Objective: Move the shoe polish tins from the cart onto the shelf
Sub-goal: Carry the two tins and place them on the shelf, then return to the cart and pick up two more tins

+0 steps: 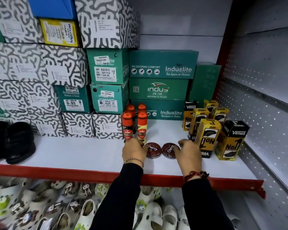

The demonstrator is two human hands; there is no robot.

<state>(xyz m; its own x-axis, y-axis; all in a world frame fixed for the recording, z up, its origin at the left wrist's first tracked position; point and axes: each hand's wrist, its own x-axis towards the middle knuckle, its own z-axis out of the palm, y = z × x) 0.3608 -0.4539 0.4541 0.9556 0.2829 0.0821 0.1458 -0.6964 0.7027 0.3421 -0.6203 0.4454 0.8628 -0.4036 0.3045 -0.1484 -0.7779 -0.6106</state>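
Note:
Two round dark-red shoe polish tins marked "Cherry" rest side by side on the white shelf. My left hand grips the left tin at its left rim. My right hand grips the right tin at its right rim. Both tins sit flat on the shelf board, touching or nearly touching each other. The cart is out of view.
Several Kiwi liquid polish bottles stand just behind the left tin. Yellow-and-black Venus boxes stand close to the right. Green Induslite shoe boxes and patterned boxes fill the back. Black shoes lie at the left. The red shelf lip runs along the front.

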